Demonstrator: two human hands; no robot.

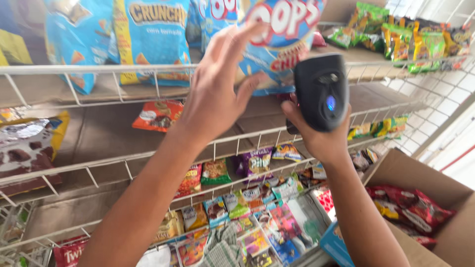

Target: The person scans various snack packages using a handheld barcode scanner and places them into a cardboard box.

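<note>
Left hand [217, 86] grips a blue bag [277, 44] above the rack [148, 69]; right hand [321, 141] holds a scanner [321, 91] beside it. Scan apparently underway; shelving unfinished.

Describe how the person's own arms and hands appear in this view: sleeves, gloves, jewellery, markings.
Both forearms are bare as far as the frame shows; no sleeves are visible. The left hand and right hand wear no gloves. No rings, watch, bracelets or markings can be seen on either wrist or the fingers.
</note>
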